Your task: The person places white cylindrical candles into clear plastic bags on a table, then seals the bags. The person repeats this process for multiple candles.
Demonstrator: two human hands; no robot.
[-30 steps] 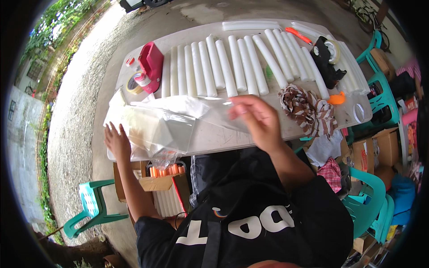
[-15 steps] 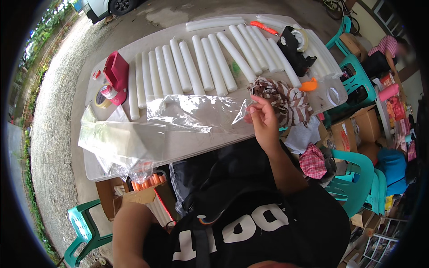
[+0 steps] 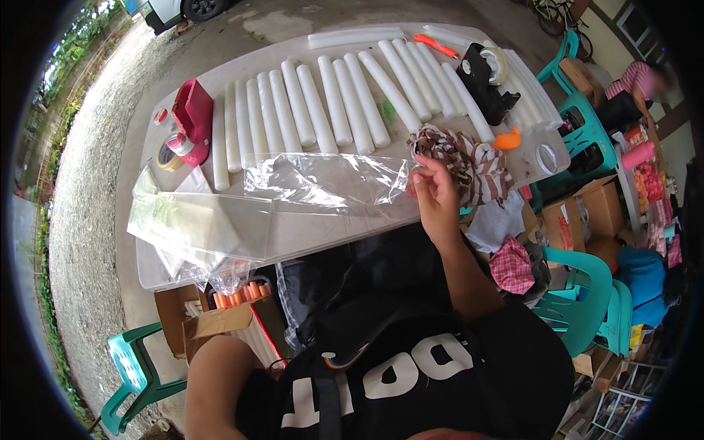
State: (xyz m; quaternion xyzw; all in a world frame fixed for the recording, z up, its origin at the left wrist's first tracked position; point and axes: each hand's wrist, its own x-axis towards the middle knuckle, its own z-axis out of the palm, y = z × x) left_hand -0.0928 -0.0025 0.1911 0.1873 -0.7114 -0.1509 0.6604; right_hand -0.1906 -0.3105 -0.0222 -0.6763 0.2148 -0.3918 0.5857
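Note:
My right hand [image 3: 435,192] is at the table's near right side, its thumb and fingers pinching one end of a clear plastic bag [image 3: 330,176]. The bag stretches flat and shiny leftward from the fingers over the tabletop. Beyond it lies a row of white candles [image 3: 303,106], long and smooth, set side by side. A brown and white patterned cloth [image 3: 469,167] lies bunched just right of the hand. More clear plastic sheets [image 3: 198,224] rest at the near left corner and hang over the edge. Of my left arm [image 3: 216,385], only a bent part shows at the lower left; its hand is out of view.
A black tape dispenser [image 3: 480,81], an orange cutter [image 3: 436,45] and a tape ring [image 3: 546,158] lie right. A red holder [image 3: 193,114] stands left. Below the table is a box [image 3: 213,323] with orange sticks. Green chairs [image 3: 583,290] and a seated person [image 3: 631,88] are at right.
The right hand keeps its pinch on the bag, which has shifted slightly. The view has tilted a little; otherwise the table's things lie as before.

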